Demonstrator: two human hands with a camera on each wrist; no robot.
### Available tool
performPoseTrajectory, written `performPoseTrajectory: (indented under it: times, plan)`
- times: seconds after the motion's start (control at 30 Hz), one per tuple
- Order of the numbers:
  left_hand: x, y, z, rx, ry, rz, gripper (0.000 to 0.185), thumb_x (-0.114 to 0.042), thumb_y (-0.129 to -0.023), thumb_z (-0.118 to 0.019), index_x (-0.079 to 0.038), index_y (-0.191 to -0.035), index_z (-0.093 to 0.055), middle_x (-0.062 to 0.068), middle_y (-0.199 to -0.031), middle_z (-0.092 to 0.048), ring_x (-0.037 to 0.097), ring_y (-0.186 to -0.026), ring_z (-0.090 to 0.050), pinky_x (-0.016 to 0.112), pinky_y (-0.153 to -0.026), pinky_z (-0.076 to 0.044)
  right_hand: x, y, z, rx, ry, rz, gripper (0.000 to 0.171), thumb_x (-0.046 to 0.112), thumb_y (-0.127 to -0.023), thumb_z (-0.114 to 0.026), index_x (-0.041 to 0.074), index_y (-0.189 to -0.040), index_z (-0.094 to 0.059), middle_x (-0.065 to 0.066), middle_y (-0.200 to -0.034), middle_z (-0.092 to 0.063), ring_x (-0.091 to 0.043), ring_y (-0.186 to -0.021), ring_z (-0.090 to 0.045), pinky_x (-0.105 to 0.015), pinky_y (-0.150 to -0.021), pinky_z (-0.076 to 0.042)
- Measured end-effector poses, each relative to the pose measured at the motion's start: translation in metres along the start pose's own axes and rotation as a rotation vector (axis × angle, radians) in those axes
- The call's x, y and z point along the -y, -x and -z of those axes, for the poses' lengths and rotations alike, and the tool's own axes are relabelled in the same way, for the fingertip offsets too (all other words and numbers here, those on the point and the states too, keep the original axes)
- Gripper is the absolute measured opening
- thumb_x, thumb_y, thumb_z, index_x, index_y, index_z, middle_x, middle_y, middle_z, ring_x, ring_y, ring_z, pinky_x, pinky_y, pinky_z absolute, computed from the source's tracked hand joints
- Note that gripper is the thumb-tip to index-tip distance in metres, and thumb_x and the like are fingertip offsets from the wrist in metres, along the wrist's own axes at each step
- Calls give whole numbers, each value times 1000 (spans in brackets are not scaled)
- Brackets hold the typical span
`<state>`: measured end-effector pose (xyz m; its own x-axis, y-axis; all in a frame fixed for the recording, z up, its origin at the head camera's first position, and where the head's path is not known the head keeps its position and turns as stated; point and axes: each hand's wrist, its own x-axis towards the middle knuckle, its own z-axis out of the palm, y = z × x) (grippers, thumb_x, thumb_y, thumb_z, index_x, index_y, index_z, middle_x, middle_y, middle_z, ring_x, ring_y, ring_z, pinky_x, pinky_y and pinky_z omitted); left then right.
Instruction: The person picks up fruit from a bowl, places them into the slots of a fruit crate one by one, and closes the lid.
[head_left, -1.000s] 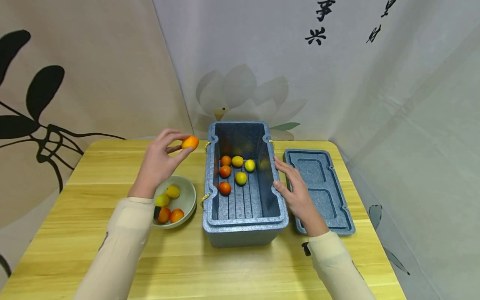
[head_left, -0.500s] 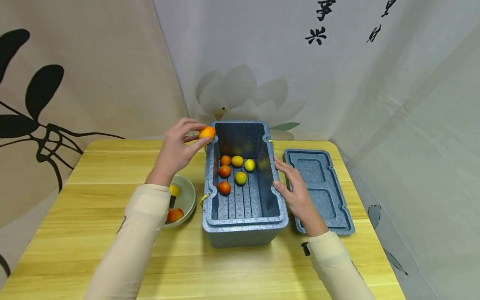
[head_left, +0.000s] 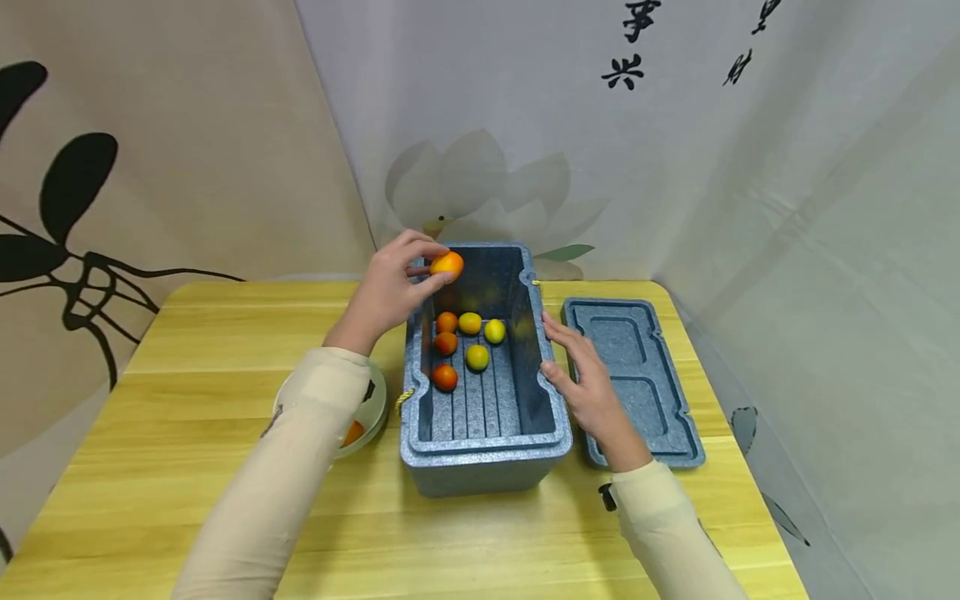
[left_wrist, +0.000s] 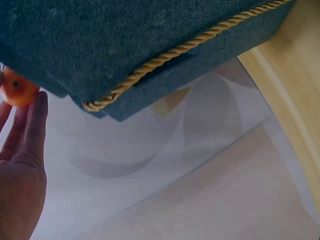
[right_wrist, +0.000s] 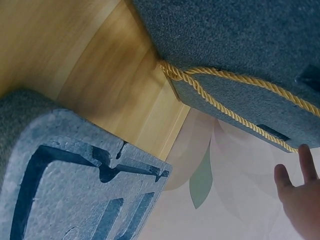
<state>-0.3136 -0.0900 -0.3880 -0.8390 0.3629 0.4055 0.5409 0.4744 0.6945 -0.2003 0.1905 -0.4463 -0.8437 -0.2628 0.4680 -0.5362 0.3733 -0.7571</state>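
Now the left hand (head_left: 390, 292) pinches an orange fruit (head_left: 447, 264) above the foam box's (head_left: 480, 454) far-left rim, the right hand (head_left: 587, 379) resting spread against its right wall; lowering inside likely follows.

Even, soft light fills the head view, bright without glare; the foam box (head_left: 480, 454) throws only a faint shadow toward the table's (head_left: 187, 333) near edge; straight lines bow at the frame's borders; both wrist views are softer, their close surfaces slightly blurred.
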Motion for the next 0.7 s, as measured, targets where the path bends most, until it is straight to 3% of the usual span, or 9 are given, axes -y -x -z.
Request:
performPoseTrajectory:
  times: [0.43,0.7]
  plan:
    - [0,-18,-14,115,-104,-5,30,-18,-94,-69,-4,-120,-66,6,-116,-54,23,-110,-55,33,-94,-52,1,1,1,-3,8,-14,46,14,-101,-56,-7,-140,-46,-22,-150,-38,-42,-137,-32,-61,-112,-18]
    - [0,-19,-21,184,-194,-15,30,-18,-94,-69,-7,-122,-66,6,-119,-52,26,-105,-57,36,-92,-51,0,1,1,1,1,-20,47,17,-101,-56,-7,-140,-46,-22,-150,-38,-38,-137,-32,-60,-111,-22]
